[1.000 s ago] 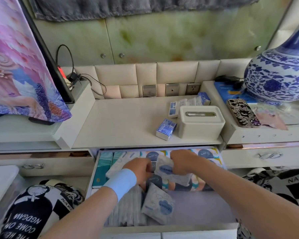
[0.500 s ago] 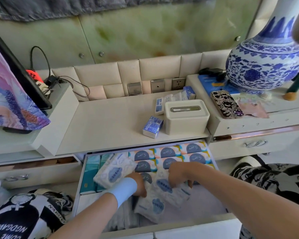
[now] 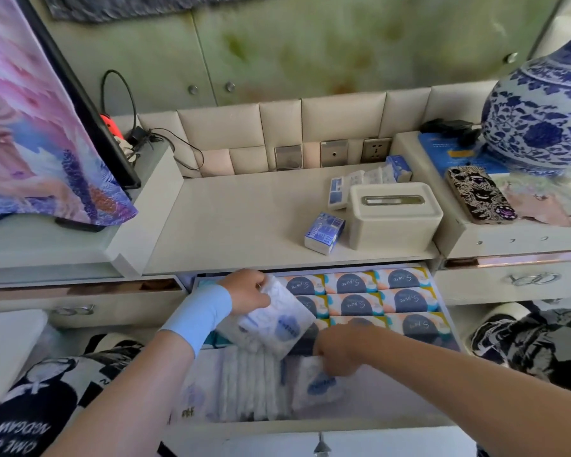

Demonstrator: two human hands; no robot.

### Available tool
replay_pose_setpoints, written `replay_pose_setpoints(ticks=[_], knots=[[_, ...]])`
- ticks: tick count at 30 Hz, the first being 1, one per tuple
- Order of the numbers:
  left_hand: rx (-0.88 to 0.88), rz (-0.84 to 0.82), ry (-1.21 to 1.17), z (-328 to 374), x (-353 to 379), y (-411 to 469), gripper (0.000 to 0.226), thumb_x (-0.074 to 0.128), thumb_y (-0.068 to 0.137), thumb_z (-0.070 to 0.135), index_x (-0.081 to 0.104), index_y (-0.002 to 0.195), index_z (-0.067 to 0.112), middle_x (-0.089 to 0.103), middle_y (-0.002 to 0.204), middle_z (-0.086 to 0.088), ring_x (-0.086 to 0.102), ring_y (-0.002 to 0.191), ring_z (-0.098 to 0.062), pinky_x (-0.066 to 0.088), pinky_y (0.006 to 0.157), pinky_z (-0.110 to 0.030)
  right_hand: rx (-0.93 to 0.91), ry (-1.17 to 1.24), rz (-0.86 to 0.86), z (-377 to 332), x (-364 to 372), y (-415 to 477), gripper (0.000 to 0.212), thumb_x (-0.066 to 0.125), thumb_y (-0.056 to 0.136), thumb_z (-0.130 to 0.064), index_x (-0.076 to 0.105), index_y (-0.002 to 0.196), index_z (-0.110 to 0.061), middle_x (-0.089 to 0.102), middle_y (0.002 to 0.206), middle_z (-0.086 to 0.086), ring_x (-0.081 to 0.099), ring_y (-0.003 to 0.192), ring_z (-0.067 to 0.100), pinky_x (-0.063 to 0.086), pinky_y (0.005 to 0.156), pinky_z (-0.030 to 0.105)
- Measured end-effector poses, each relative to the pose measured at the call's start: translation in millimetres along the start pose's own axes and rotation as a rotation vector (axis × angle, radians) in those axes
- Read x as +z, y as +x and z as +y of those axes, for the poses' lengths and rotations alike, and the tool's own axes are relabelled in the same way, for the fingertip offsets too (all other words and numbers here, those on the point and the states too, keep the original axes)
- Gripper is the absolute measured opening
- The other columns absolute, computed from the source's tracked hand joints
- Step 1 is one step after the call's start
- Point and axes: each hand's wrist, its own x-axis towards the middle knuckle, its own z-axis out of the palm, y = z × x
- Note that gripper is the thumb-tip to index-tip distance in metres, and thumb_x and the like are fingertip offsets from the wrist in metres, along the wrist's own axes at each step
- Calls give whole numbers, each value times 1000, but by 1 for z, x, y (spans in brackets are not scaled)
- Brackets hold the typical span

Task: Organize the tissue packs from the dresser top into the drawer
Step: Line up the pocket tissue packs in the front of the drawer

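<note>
blue-and-white floral vase [image 3: 541, 127], cream tissue box [image 3: 393, 216], light-blue wristband [image 3: 201, 315]

The left hand [image 3: 246, 291] grips a white pack [image 3: 277, 321] above the open drawer [image 3: 310, 427]. The right hand [image 3: 340, 351] holds a second pack [image 3: 320, 382] in the drawer's front. Orange packs [image 3: 356, 303] fill its back right. On the dresser top [image 3: 238, 225] a blue pack [image 3: 325, 232] lies beside the tissue box [image 3: 394, 216].

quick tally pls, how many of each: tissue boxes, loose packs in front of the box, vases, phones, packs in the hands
cream plastic tissue box: 1
small blue-and-white tissue pack in front of it: 1
blue-and-white porcelain vase: 1
phone in a black patterned case: 1
white soft tissue packs: 2, one gripped by the left hand, the other by the right hand
total: 6
</note>
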Motion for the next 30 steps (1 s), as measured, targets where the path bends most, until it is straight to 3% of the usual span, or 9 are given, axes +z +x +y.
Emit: replay_pose_setpoints(ticks=[6, 10, 12, 15, 18, 22, 24, 26, 30], knots=[[53, 80, -81, -13, -19, -3, 31, 57, 83, 15, 32, 65, 18, 32, 66, 0, 30, 61, -19, 20, 55, -31, -516, -530, 429, -20, 21, 25, 29, 75, 74, -14, 78, 97, -31, 70, 100, -3, 53, 112, 29, 45, 90, 39], [70, 99, -139, -16, -22, -1, 33, 53, 86, 10, 28, 65, 18, 28, 66, 0, 26, 61, -17, 18, 55, -31, -570, -700, 494, -24, 37, 42, 6, 71, 80, -35, 75, 82, -38, 68, 101, -12, 55, 114, 23, 22, 108, 37], [79, 102, -161, -17, -22, 0, 34, 52, 87, 7, 28, 67, 18, 27, 66, 0, 25, 61, -17, 18, 56, -31, -547, -647, 546, -24, 47, 52, 6, 71, 80, -32, 74, 85, -33, 65, 107, -5, 54, 117, 25, 28, 107, 38], [97, 93, -175, -19, -21, 0, 32, 55, 90, 7, 32, 70, 17, 29, 68, 0, 27, 62, -17, 20, 57, -31, -438, -335, 614, -17, 46, 58, 28, 76, 74, -27, 64, 100, -23, 60, 114, 5, 55, 107, 27, 51, 84, 39], [121, 97, -165, -24, -24, 0, 24, 56, 92, 12, 38, 76, 14, 32, 72, -2, 30, 67, -19, 22, 61, -31, -305, -9, 606, -7, 25, 44, 35, 73, 78, -36, 60, 106, -20, 54, 110, 2, 57, 94, 24, 49, 69, 36], [155, 115, -197, -24, -27, 2, 24, 55, 94, 14, 38, 77, 14, 32, 71, -1, 29, 67, -18, 23, 60, -30, 25, 232, 621, 7, -12, 21, 25, 53, 93, -47, 58, 96, -23, 62, 97, -3, 62, 87, 20, 49, 66, 32], [172, 115, -221, -22, -27, 4, 25, 55, 95, 16, 39, 77, 11, 32, 70, -1, 29, 65, -17, 23, 59, -30, 212, 507, 536, 15, -29, 15, 16, 51, 95, -39, 53, 104, -26, 64, 97, -1, 64, 81, 18, 52, 64, 31], [193, 103, -282, -18, -24, 7, 20, 56, 95, 17, 48, 86, 1, 38, 76, -5, 33, 69, -16, 26, 63, -30, 324, 889, 351, 21, -41, 9, 24, 52, 95, -33, 47, 116, -24, 66, 101, 5, 66, 66, 17, 52, 55, 27], [265, 70, -422, -3, -17, 11, 20, 59, 95, 18, 48, 84, 5, 41, 80, -5, 37, 74, -16, 28, 68, -30, 270, 1593, 17, 36, -46, -7, 46, 32, 99, -42, 47, 128, -10, 73, 103, 22, 69, 65, 30, 51, 55, 26]])
